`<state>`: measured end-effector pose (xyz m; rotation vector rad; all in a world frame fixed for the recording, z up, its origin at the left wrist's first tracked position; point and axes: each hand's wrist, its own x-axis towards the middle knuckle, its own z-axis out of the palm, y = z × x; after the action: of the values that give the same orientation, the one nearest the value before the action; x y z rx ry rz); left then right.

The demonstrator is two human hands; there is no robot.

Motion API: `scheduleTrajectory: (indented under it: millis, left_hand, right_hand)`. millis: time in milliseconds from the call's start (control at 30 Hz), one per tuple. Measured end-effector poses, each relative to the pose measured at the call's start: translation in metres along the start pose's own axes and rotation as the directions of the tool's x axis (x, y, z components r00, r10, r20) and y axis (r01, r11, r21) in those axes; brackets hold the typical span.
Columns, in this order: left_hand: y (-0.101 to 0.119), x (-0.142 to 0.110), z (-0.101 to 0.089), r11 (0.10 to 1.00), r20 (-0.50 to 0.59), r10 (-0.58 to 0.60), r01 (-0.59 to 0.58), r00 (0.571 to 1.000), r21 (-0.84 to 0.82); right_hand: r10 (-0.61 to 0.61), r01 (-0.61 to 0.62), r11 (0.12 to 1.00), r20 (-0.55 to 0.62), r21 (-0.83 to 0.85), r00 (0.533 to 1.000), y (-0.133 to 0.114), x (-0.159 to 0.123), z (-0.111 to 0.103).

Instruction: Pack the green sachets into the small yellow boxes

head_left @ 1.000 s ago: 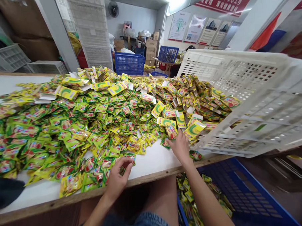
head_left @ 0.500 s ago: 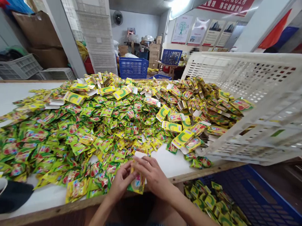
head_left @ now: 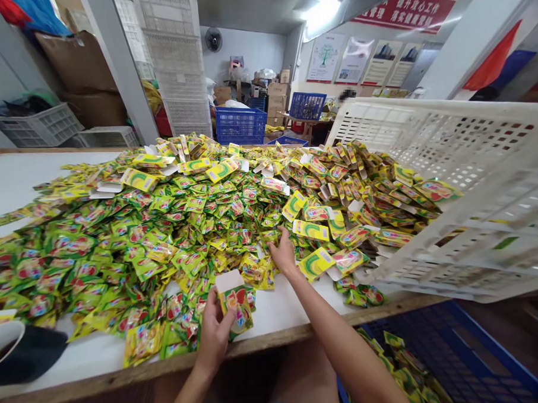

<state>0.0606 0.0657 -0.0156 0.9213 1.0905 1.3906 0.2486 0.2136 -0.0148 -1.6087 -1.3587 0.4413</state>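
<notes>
The one camera sits on the person's head, facing forward and down across the table (head_left: 11,175). It looks from close above the left hand (head_left: 215,330) and right hand (head_left: 284,254), takes in the legs (head_left: 308,369) below, and reaches the distant back wall (head_left: 253,46) above.

One left hand (head_left: 216,324) and one right hand (head_left: 284,254) over the table (head_left: 20,173), two in all. In the left, one box (head_left: 237,310). Toward the far edge and the right, loose boxes (head_left: 310,230) by the dozen, too overlapped for a firm number. Left and middle, sachets (head_left: 66,244) well past a hundred. At the near edge's left part, one cup (head_left: 34,354); at the right end, one large crate (head_left: 433,106). Below the near edge, one blue basket (head_left: 481,347). Beyond the far edge, at least three more blue baskets (head_left: 241,126), one tall stack of white crates (head_left: 179,73), four wall posters (head_left: 326,56), one red banner (head_left: 406,11), one fan (head_left: 213,39).
</notes>
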Motion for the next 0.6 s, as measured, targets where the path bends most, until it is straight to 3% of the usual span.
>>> scheduleTrajectory:
  millis: [200, 300, 433, 500, 600]
  left_hand:
    - [-0.004, -0.002, -0.004, 0.998, -0.066, 0.065, -0.064, 0.996, 0.008]
    - [-0.006, -0.001, -0.005, 0.999, -0.076, 0.035, -0.034, 0.997, 0.017]
    - [-0.004, -0.002, -0.006, 0.996, -0.098, 0.035, -0.026, 0.995, 0.090]
    - [0.001, -0.001, -0.004, 0.985, -0.074, 0.007, 0.006, 0.997, 0.174]
    - [0.013, 0.008, 0.004, 0.951, 0.057, -0.063, 0.042, 0.996, 0.307]
  right_hand:
    - [0.019, -0.058, 0.955, 0.135, 0.292, 0.991, -0.002, -0.021, -0.038]
    - [0.075, -0.185, 0.886, 0.263, 0.425, 0.962, -0.007, -0.042, -0.048]
    - [0.259, -0.403, 0.729, 0.322, 0.553, 0.911, -0.008, -0.075, -0.039]
    - [0.299, -0.430, 0.672, 0.310, 0.603, 0.903, -0.006, -0.088, -0.032]
    - [0.291, -0.419, 0.609, 0.301, 0.674, 0.908, -0.001, -0.101, -0.025]
